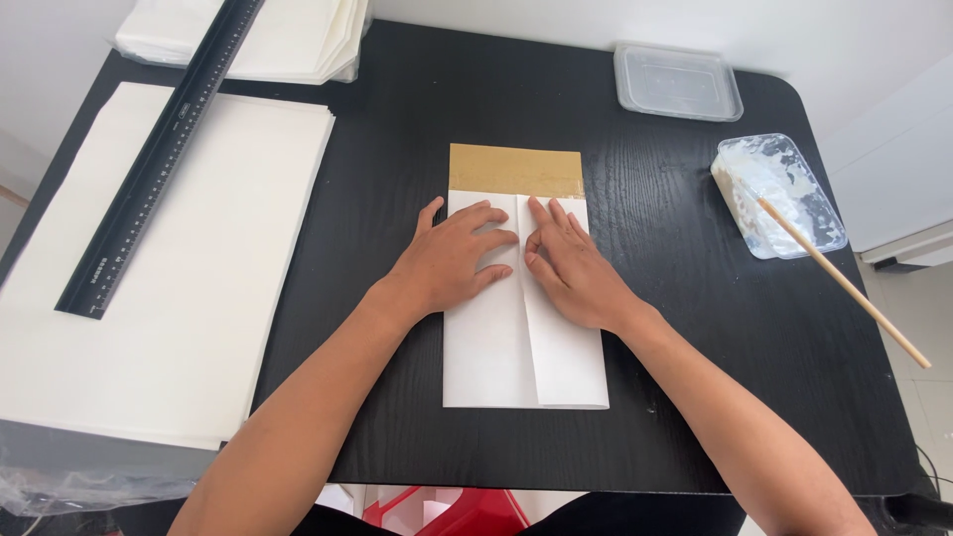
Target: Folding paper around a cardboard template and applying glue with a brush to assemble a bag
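Folded white paper [521,342] lies long axis away from the person, seam centred. Left hand [452,260] and right hand [571,266], both flat and open, press either side of seam.

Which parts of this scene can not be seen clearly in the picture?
Head view:
- Folded white paper: its upper middle lies under the left hand and right hand.
- Wooden stick: its tip is sunk in the white paste.
- Paper stack: cut off by the left edge.

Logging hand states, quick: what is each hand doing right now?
Left hand: open, flat on the folded white paper, holding nothing.
Right hand: open, fingers pressing the same paper, holding nothing.
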